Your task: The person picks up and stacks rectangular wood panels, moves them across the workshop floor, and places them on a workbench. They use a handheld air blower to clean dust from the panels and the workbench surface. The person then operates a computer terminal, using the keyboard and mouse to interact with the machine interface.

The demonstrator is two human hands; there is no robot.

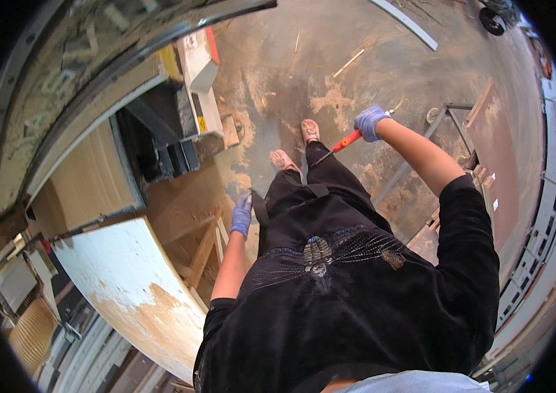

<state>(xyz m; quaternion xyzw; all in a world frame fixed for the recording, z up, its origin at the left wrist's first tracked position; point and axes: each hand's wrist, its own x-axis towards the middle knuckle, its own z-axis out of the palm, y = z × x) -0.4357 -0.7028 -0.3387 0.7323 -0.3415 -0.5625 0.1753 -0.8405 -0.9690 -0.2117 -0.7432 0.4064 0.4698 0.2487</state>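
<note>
My right hand (371, 123), in a bluish-purple glove, is held out ahead and to the right, closed around a red air blow gun (347, 141). Its thin dark nozzle points back toward my trousers (340, 180), and a thin hose shows beyond my grip. Low at my left side, my gloved left hand (242, 215) has its fingers closed at the edge of a black cloth flap (260, 208) of my clothing. Pale dust marks the front of my black top (356, 308). My feet, in pink shoes (282, 160), stand on the dusty floor.
A large machine with a wooden table (85, 173) stands at left. Nearer is a pale, dust-covered panel (140, 288), with wooden pieces (204, 252) beside it. At right are a metal frame (415, 154) and a brown board (503, 170). Sawdust (333, 98) lies on the floor.
</note>
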